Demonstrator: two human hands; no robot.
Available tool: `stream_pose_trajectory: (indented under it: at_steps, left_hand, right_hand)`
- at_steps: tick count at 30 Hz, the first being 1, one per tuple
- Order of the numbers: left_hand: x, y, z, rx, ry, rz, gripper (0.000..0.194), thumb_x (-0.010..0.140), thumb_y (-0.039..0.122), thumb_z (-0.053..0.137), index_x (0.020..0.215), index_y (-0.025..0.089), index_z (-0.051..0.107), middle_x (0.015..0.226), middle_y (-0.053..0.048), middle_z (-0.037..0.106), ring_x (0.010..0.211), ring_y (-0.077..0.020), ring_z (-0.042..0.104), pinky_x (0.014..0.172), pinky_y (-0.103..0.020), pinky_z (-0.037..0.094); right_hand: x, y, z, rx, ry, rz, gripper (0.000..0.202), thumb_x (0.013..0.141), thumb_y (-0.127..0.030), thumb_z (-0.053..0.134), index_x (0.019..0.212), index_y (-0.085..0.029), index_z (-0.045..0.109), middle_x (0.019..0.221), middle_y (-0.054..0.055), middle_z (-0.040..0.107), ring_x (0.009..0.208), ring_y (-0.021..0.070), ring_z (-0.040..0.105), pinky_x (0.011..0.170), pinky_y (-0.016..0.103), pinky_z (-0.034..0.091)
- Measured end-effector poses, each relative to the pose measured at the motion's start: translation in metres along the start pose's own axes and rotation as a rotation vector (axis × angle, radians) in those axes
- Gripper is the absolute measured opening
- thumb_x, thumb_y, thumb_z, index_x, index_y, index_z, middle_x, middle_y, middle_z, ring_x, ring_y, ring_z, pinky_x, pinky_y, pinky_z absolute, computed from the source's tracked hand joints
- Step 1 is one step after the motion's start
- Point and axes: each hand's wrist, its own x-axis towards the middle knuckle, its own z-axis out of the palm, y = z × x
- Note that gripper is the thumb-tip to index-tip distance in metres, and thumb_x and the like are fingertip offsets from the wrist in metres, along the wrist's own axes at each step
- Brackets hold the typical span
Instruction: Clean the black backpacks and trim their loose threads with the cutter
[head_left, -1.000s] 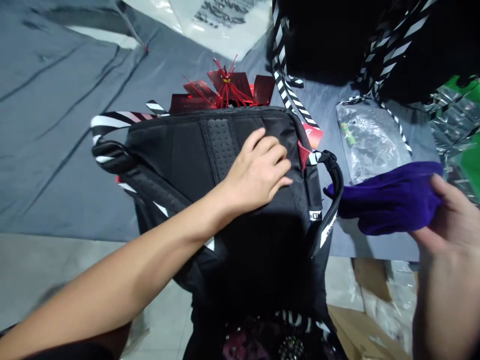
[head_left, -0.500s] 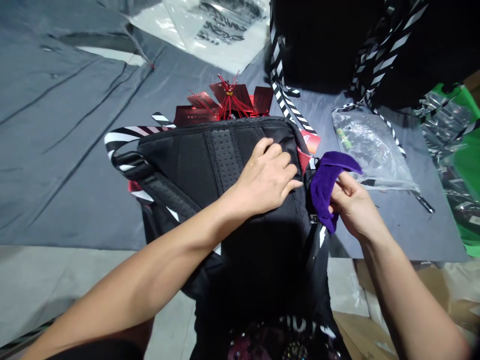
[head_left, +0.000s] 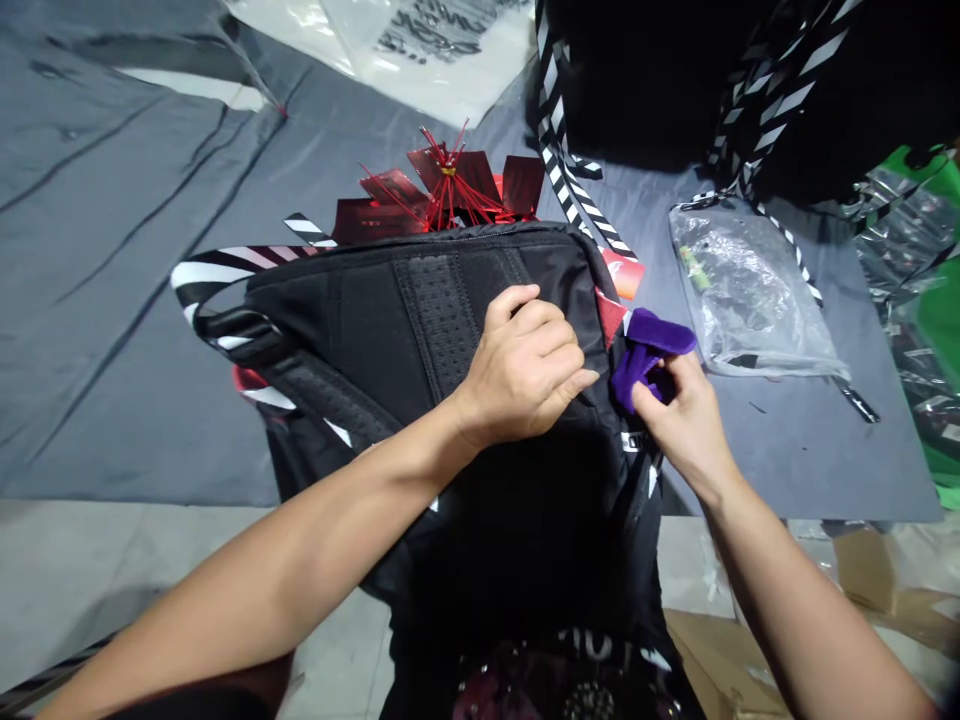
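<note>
A black backpack (head_left: 367,310) lies at the table's front edge, with its padded back panel facing up and black-and-white striped webbing at its left corner. My left hand (head_left: 521,370) is closed on the panel's fabric near the right side, fingers curled under. At the backpack's right edge, my right hand (head_left: 686,415) pinches a crumpled purple velvety cloth (head_left: 649,345) between thumb and fingers. A red-and-white piece (head_left: 622,275) sticks out beside the cloth. Past the backpack's top edge stands a bunch of dark red tags (head_left: 469,180) with red strings.
The grey-covered table (head_left: 135,400) spreads left and behind. A clear plastic bag (head_left: 757,290) lies to the right, and a printed white bag (head_left: 420,60) at the back. Black items with striped straps (head_left: 555,120) stand back right. Cardboard (head_left: 712,650) lies on the floor.
My right hand has drawn the purple cloth closer to the backpack's edge and bunched it smaller. My left hand's fingers have curled tighter on the panel. The view has shifted slightly.
</note>
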Motion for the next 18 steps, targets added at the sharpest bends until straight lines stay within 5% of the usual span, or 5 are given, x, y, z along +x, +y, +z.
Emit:
stream_pose_trajectory:
  at_steps: [5, 11, 18]
  left_hand:
    - [0.0, 0.001, 0.003, 0.008, 0.033, 0.02, 0.028, 0.095, 0.035, 0.041, 0.072, 0.025, 0.054, 0.074, 0.002, 0.064, 0.086, -0.019, 0.058, 0.107, -0.046, 0.034]
    - [0.0, -0.001, 0.011, -0.03, -0.002, 0.013, 0.029, 0.094, 0.034, 0.042, 0.069, 0.025, 0.054, 0.071, 0.003, 0.062, 0.082, -0.0183, 0.057, 0.103, -0.046, 0.037]
    - [-0.001, -0.004, 0.013, -0.039, -0.021, -0.027, 0.031, 0.093, 0.036, 0.04, 0.069, 0.026, 0.057, 0.072, 0.002, 0.064, 0.082, -0.0203, 0.058, 0.104, -0.048, 0.036]
  right_hand:
    - [0.004, 0.001, 0.009, -0.241, -0.028, -0.066, 0.071, 0.073, -0.044, 0.067, 0.139, -0.029, 0.043, 0.146, 0.012, 0.046, 0.137, 0.0378, 0.038, 0.108, 0.064, 0.029]
    - [0.029, -0.004, 0.033, -0.253, -0.032, -0.037, 0.068, 0.077, -0.038, 0.062, 0.139, -0.022, 0.042, 0.132, 0.017, 0.058, 0.123, 0.0385, 0.052, 0.1, 0.061, 0.038]
    - [0.028, 0.003, 0.025, -0.192, -0.163, -0.037, 0.083, 0.07, -0.038, 0.07, 0.145, -0.027, 0.036, 0.139, 0.013, 0.053, 0.125, 0.0357, 0.05, 0.099, 0.059, 0.043]
